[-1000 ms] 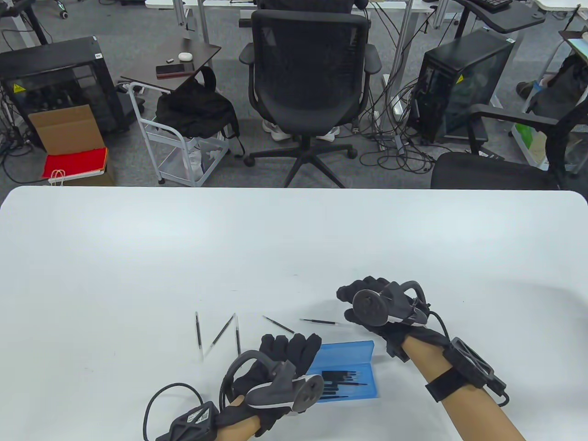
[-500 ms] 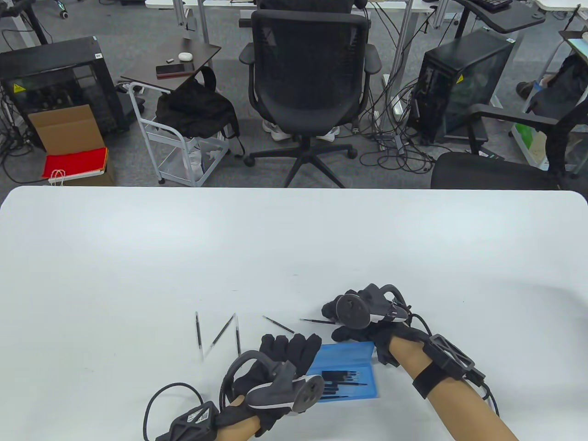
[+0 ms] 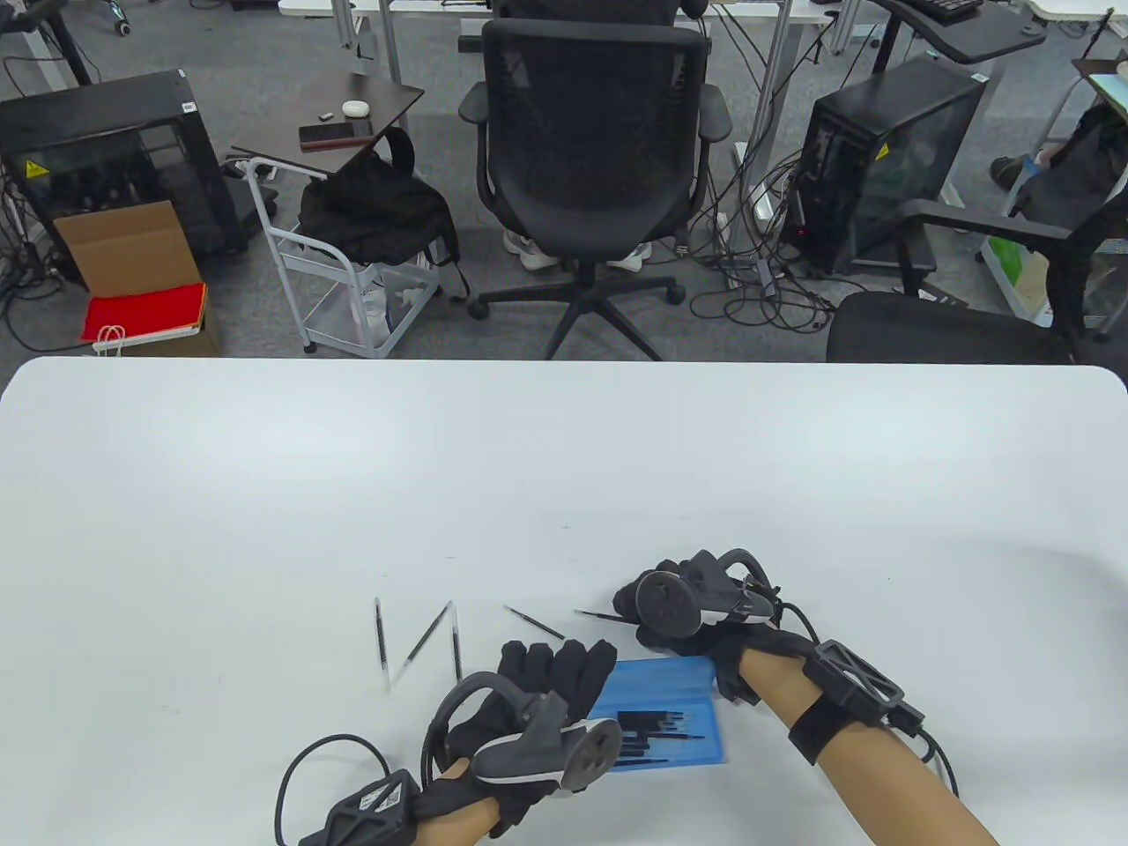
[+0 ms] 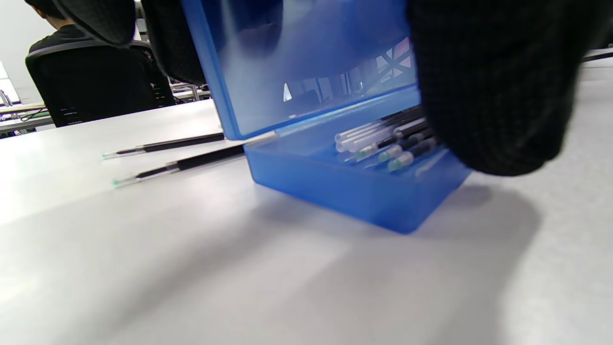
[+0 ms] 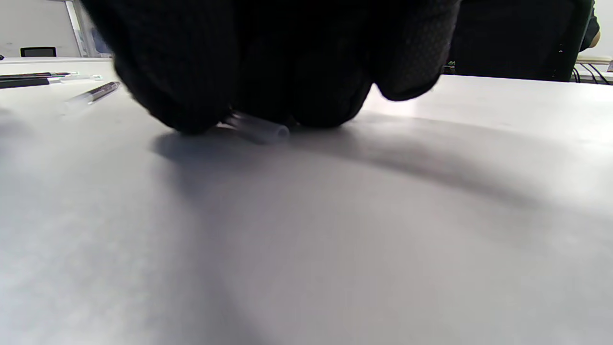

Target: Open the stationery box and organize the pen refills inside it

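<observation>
The blue stationery box (image 3: 674, 736) lies open near the table's front edge, with several refills (image 3: 656, 730) in its tray. My left hand (image 3: 564, 671) holds its raised lid (image 4: 297, 72) at the left end, fingers behind and thumb (image 4: 488, 86) in front. In the left wrist view the tray (image 4: 354, 191) shows the refills (image 4: 392, 146). My right hand (image 3: 639, 608) is just beyond the box, fingertips (image 5: 191, 91) pinching a pen refill (image 3: 595, 614) against the table. Its clear end (image 5: 262, 130) sticks out under the fingers.
More loose refills lie left of the box: one (image 3: 533, 622) near the right hand, then three (image 3: 456, 643) (image 3: 427, 636) (image 3: 380, 634) further left. Two of them (image 4: 167, 143) (image 4: 182, 166) show beside the box. An office chair (image 3: 599, 159) stands beyond the far edge.
My right hand has moved left and slightly nearer, closing its fingers on the right end of the refill beyond the box. The left hand and box have not moved.
</observation>
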`<state>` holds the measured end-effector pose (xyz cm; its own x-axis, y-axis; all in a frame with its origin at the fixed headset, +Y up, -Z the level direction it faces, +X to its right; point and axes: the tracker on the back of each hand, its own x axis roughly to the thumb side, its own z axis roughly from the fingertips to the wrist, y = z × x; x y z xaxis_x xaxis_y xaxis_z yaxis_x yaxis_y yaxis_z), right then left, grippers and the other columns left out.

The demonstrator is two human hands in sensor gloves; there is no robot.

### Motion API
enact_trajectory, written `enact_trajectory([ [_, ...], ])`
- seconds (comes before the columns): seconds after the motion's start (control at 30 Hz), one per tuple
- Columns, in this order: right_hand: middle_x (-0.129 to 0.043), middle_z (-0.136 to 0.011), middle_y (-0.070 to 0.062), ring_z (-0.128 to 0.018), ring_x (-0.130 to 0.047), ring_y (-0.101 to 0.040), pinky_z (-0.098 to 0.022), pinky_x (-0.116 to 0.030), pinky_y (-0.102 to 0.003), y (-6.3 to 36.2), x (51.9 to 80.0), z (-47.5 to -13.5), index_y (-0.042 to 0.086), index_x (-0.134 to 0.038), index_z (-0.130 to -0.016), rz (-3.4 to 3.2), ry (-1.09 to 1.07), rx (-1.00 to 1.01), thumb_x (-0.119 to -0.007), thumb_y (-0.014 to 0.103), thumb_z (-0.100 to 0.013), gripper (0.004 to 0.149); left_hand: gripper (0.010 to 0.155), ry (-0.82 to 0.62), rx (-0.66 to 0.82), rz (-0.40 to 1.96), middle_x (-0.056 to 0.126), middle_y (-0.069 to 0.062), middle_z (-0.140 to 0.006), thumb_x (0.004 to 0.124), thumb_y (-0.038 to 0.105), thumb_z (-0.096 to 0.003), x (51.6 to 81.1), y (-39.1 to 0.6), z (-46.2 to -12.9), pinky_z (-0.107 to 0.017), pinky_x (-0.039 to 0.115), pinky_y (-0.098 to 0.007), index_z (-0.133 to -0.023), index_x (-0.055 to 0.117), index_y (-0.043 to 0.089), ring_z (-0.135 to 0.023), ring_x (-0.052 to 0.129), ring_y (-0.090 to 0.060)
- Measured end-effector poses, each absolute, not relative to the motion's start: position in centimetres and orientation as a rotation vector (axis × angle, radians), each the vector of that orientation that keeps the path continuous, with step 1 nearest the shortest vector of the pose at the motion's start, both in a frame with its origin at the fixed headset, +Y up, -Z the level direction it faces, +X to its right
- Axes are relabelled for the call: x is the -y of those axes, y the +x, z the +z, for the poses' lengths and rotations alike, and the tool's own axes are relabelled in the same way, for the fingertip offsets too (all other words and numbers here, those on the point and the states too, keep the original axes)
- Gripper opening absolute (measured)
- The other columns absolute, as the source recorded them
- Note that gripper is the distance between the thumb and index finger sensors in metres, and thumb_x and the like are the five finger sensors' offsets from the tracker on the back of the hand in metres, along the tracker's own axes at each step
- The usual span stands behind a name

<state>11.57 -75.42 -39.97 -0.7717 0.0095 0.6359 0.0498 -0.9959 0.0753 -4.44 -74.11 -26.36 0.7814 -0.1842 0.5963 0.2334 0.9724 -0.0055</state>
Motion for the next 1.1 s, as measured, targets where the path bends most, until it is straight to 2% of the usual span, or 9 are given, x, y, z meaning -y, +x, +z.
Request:
enact_trajectory([
  [0.27,-0.103,-0.076,0.003,-0.065,-0.104,-0.021,-0.064,-0.084,-0.051,11.4,75.5,-39.9,0.028,-0.083,-0.090,-2.930,-1.045,0.070,-0.093,0.032,-0.044,0.047,0.129,-0.082,0.635,-0.223,0.039,-0.020,-0.120,0.090,0.066,-0.0314,74.0,-4.5,-26.4,-0.074,0.054,-0.071,-0.118,0.011,0.010,-0.101,0.066,-0.050],
  [0.67,-0.103,-0.075,0.004,-0.065,-0.106,-0.020,-0.063,-0.087,-0.050,10.8,75.7,-39.3,0.026,-0.081,-0.091,-2.802,-1.031,-0.044,-0.094,0.033,-0.043,0.051,0.129,-0.081,0.635,-0.222,0.039,-0.020,-0.120,0.089,0.066,-0.0317,74.0,-4.5,-26.4,-0.074,0.054,-0.071,-0.118,0.011,0.011,-0.101,0.066,-0.050],
  [1.1,-0.102,-0.076,0.004,-0.066,-0.107,-0.019,-0.062,-0.089,-0.050,10.1,75.6,-38.9,0.024,-0.077,-0.094,-2.681,-1.042,-0.037,-0.093,0.031,-0.044,0.054,0.129,-0.082,0.636,-0.220,0.039,-0.020,-0.120,0.089,0.066,-0.0321,74.1,-4.5,-26.4,-0.074,0.054,-0.071,-0.118,0.011,0.011,-0.101,0.065,-0.050],
])
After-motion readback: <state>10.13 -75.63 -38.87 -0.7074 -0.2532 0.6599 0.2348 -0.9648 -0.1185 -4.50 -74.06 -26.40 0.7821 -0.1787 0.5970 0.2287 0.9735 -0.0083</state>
